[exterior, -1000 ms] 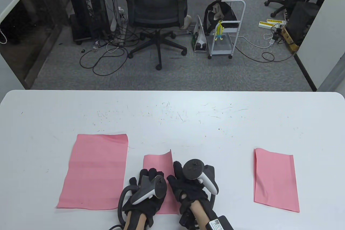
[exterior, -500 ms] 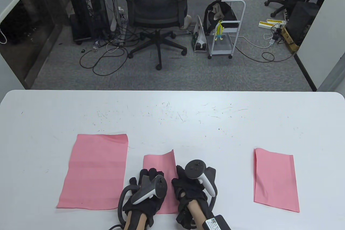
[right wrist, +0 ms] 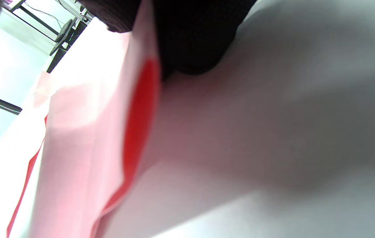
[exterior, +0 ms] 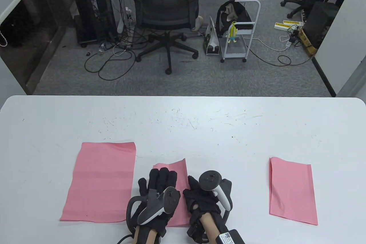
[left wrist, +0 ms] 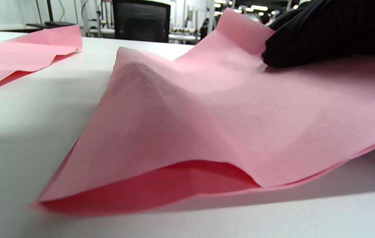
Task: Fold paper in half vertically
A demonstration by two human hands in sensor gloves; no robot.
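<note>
On the white table [exterior: 200, 129], the left hand [exterior: 158, 187] lies flat on the pink paper [exterior: 174, 167]. The right hand [exterior: 200, 198], at its 3 o'clock, pinches the edge. Press flat, slide slowly.

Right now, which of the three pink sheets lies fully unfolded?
The left pink sheet: widest, flat, untouched. The middle sheet is doubled under both hands, and the right sheet is a narrow folded strip.

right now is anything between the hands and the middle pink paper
Nothing visible. The left hand lies flat on the middle pink paper, and the right hand touches its right edge. The unfolded sheet and folded sheet lie apart, off to either side.
</note>
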